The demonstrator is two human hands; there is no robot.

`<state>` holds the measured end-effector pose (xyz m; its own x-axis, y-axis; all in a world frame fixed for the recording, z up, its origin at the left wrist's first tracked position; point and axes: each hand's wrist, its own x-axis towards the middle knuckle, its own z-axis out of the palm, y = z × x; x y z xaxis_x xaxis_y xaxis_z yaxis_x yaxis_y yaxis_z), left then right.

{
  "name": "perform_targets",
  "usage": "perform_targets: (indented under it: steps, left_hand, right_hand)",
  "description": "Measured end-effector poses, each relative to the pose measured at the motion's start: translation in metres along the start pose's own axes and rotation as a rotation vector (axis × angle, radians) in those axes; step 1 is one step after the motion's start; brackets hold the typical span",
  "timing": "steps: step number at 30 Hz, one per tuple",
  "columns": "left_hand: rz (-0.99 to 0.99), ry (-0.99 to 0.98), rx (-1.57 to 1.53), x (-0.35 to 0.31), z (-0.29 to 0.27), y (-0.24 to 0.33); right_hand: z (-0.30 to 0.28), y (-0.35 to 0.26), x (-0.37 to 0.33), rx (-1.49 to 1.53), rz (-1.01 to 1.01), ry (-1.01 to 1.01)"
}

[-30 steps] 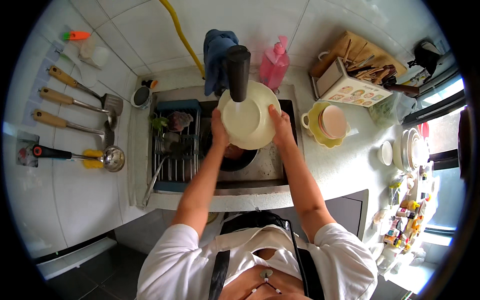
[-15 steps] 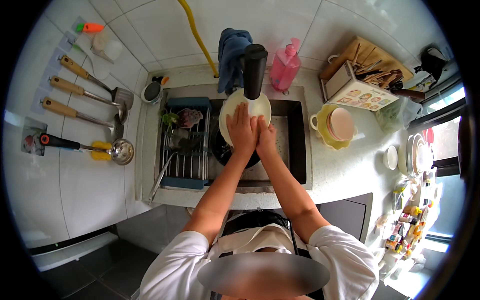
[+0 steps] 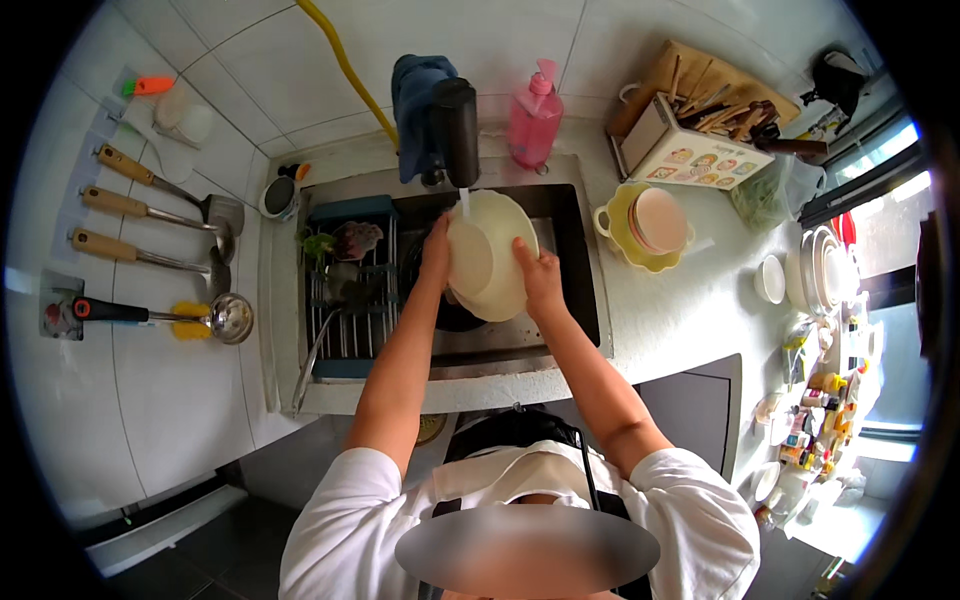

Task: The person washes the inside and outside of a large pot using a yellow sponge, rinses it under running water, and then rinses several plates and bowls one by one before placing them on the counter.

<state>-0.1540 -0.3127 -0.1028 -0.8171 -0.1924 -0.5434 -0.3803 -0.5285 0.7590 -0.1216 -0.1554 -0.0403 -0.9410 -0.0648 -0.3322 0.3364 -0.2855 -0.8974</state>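
A cream-coloured shallow bowl (image 3: 510,275) is tilted over the sink, its rim gripped from both sides. My left hand (image 3: 437,250) holds the left edge, with its fingers mostly hidden behind the bowl. On the opposite edge, my right hand (image 3: 541,278) grips with the thumb on the upper surface and the other fingers largely out of sight. Water runs onto the bowl from the black faucet (image 3: 456,130). Beneath, a dark round pan (image 3: 455,315) sits in the sink, partly covered by the bowl and my left arm.
A drying rack (image 3: 345,330) with a ladle fills the sink's left side. Behind stand a blue cloth (image 3: 415,120) and a pink pump bottle (image 3: 537,120). To the right are a yellow scalloped dish (image 3: 612,232) holding smaller dishes, and a utensil box (image 3: 690,150).
My hands have parted from inside the bowl to grip its opposite edges. The bowl has turned and tilted, and sits lower in the sink. The whole view has shifted slightly.
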Motion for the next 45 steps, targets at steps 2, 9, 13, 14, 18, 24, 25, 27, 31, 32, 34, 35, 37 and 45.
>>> perform_targets:
  steps: [2, 9, 13, 14, 18, 24, 25, 27, 31, 32, 34, 35, 37, 45]
  left_hand:
    - [-0.069, -0.006, -0.076, -0.023, 0.003, -0.023]
    - [-0.223, -0.227, 0.182, -0.041, -0.024, -0.120]
    - [-0.149, -0.101, -0.057, -0.050, -0.010, -0.087]
    - [-0.197, -0.163, -0.105, -0.055, -0.002, -0.083]
    - [-0.378, -0.308, -0.021, -0.076, 0.045, -0.065]
    - [-0.332, -0.420, 0.146, -0.098, 0.111, -0.090]
    - [-0.320, -0.417, 0.152, -0.099, 0.121, -0.097]
    - [-0.291, -0.378, 0.182, -0.107, 0.139, -0.102]
    - [-0.267, -0.335, 0.239, -0.117, 0.172, -0.136]
    - [-0.215, -0.359, 0.229, -0.117, 0.175, -0.148]
    - [-0.150, -0.419, 0.207, -0.111, 0.188, -0.173]
    - [-0.176, -0.430, 0.193, -0.118, 0.199, -0.178]
    - [-0.173, -0.442, 0.206, -0.117, 0.219, -0.194]
    - [-0.132, -0.420, 0.196, -0.105, 0.286, -0.233]
  right_hand:
    - [-0.017, -0.001, 0.002, -0.003, -0.044, 0.004]
    - [-0.055, -0.032, -0.040, -1.153, -0.577, -0.417]
    - [-0.090, -0.025, -0.064, -1.372, -1.004, -0.512]
    - [-0.101, -0.029, -0.069, -1.422, -1.026, -0.531]
    - [-0.149, -0.044, -0.096, -1.504, -0.965, -0.543]
    - [-0.208, -0.046, -0.119, -1.581, -0.922, -0.446]
    - [-0.217, -0.045, -0.121, -1.579, -0.932, -0.417]
    - [-0.234, -0.047, -0.126, -1.606, -0.878, -0.328]
    - [-0.286, -0.045, -0.125, -1.582, -0.829, -0.267]
    - [-0.297, -0.042, -0.126, -1.548, -0.826, -0.277]
    - [-0.324, -0.043, -0.130, -1.520, -0.814, -0.283]
    - [-0.336, -0.045, -0.130, -1.529, -0.803, -0.276]
    - [-0.359, -0.051, -0.129, -1.545, -0.784, -0.263]
    - [-0.430, -0.066, -0.103, -1.548, -0.776, -0.235]
